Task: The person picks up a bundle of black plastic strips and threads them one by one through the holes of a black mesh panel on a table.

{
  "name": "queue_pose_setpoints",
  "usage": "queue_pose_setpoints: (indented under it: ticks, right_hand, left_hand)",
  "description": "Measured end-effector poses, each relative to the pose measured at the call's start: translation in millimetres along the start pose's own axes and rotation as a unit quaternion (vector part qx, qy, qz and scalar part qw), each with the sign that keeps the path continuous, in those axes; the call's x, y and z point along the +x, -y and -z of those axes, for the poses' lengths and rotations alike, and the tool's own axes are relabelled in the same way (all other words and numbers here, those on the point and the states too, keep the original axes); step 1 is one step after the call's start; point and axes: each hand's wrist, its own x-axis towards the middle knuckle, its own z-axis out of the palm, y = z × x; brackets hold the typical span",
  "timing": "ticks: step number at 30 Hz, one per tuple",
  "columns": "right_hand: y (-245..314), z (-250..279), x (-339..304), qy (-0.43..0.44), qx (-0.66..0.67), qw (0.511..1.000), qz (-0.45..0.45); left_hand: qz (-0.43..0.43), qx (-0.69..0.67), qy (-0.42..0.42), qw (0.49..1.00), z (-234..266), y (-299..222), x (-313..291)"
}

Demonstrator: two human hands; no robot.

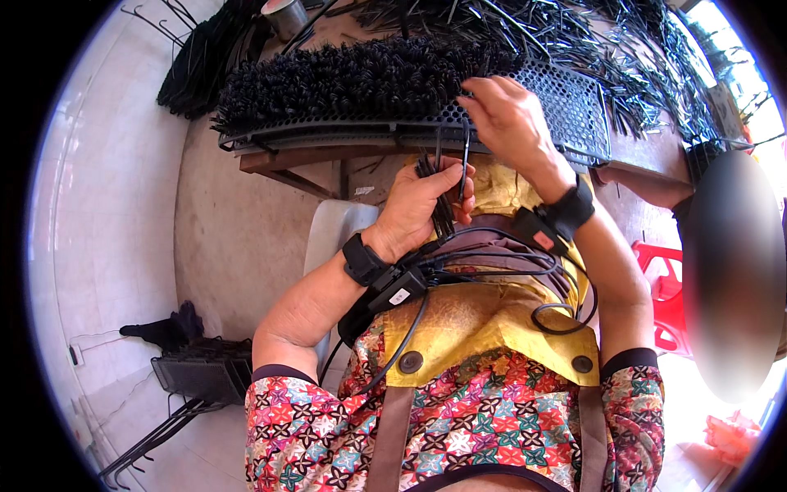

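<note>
My left hand (426,193) is closed round a bundle of thin black strips (443,215), just below the front edge of a rack. A couple of the strips stick up above the thumb toward the rack. My right hand (515,123) is raised over the black perforated rack (566,102), with its fingers curled and the thumb close to the index finger. Whatever those fingertips hold, if anything, is too small to make out. Dense rows of short black looped pieces (344,82) stand upright across the left and middle of the rack; its right part shows bare holes.
Loose black strips (607,57) lie heaped on the table behind the rack, near a metal can (285,18). Black cables (508,262) loop across my lap over a yellow apron (484,324). A red plastic stool (660,287) and a blurred person (734,271) are at right.
</note>
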Motion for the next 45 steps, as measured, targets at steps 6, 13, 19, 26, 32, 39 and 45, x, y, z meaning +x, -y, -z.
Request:
queue_pose_setpoints:
  ticks: [6, 13, 19, 26, 32, 39, 45]
  right_hand:
    - [6.3, 14.3, -16.2, 0.105, 0.377, 0.835, -0.388]
    - [-6.2, 14.8, 6.7, -0.135, 0.263, 0.918, -0.264]
    - [-4.8, -0.9, 14.7, -0.211, 0.077, 0.970, -0.096]
    - [-5.7, -7.2, 16.0, -0.170, 0.055, 0.984, -0.012]
    - [-3.9, -8.5, 15.9, -0.154, 0.058, 0.986, -0.004]
    - [-14.0, -12.8, 7.2, 0.017, -0.050, 0.997, 0.060]
    - [0.4, -6.2, -1.7, 0.036, 0.098, 0.991, -0.084]
  left_hand:
    - [-0.022, 0.052, 0.032, 0.998, -1.2, -2.9, -0.3]
    - [-0.017, 0.009, 0.014, 1.000, 4.8, -8.4, 2.4]
    - [-0.007, 0.026, 0.018, 0.999, 3.1, -5.5, 1.3]
    - [0.003, 0.029, 0.016, 0.999, 0.9, -7.2, -0.9]
    - [0.006, 0.017, 0.027, 0.999, 3.1, -5.7, 0.0]
    - [0.004, 0.043, 0.052, 0.998, 1.1, -6.8, 0.0]
    - [0.018, 0.053, 0.099, 0.994, 2.6, -9.5, -1.9]
